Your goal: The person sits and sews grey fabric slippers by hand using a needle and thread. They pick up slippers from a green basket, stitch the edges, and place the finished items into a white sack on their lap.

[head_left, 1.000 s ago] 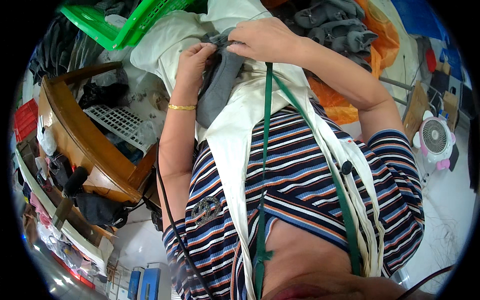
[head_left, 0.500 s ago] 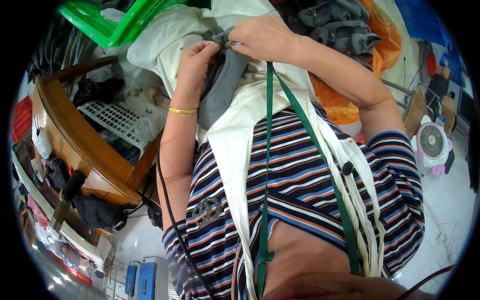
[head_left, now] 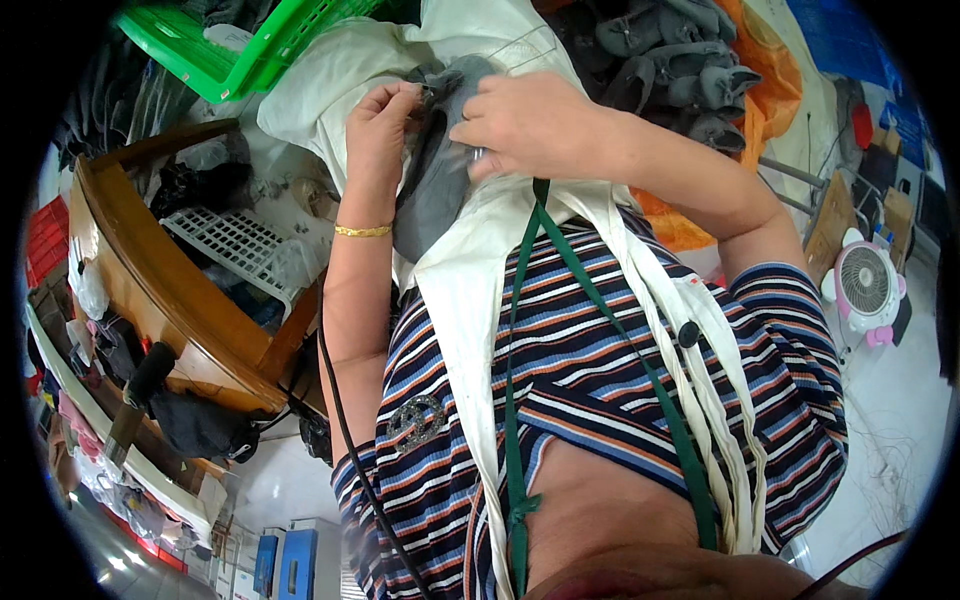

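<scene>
A grey cloth shoe (head_left: 428, 215) lies on the white apron (head_left: 325, 95) over my lap. My left hand (head_left: 378, 125) pinches the shoe at its far end, near the rim of its opening. Close by on the right, my right hand (head_left: 530, 125) is held above the shoe with its fingers drawn together. A small shiny metal thing (head_left: 479, 154) shows at those fingers, too blurred to name. Thin thread-like lines (head_left: 525, 62) cross the apron beyond my right hand. What its fingertips grip is hidden.
Grey shoes (head_left: 680, 75) lie heaped on orange cloth (head_left: 765, 90) at the far right. A green plastic crate (head_left: 265, 55) stands far left. A curved wooden table (head_left: 150, 290) is at my left, with a white rack (head_left: 230, 245) beside it. A small fan (head_left: 865, 280) stands right.
My right hand has moved back toward me and away from my left hand, which stays on the shoe. More of the shoe's far end shows. Thin lines now show beyond the right hand.
</scene>
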Demonstrator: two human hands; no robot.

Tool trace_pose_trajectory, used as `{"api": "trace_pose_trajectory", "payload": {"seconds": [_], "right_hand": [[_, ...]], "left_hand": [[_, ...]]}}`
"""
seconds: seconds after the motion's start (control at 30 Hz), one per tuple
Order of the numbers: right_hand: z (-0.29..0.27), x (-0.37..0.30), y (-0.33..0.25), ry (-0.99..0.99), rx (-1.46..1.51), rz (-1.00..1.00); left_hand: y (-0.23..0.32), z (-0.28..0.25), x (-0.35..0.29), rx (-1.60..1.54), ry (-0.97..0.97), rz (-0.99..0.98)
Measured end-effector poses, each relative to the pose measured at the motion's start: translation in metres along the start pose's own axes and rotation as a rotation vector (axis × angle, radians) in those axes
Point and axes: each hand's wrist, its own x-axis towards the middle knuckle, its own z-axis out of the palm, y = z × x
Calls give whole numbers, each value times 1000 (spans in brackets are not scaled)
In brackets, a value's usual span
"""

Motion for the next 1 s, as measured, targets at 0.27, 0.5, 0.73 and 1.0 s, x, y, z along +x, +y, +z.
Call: {"api": "trace_pose_trajectory", "payload": {"seconds": [0.27,0.5,0.73,1.0], "right_hand": [[36,-17,34,180,87,230],[41,-45,47,224,296,368],[11,-93,88,747,1110,533],[33,-56,50,518,827,430]], "left_hand": [[5,14,-20,462,-362,125],[-3,28,-34,631,-152,-19],[8,28,-47,669,-209,212],[24,34,-71,771,-248,480]]}}
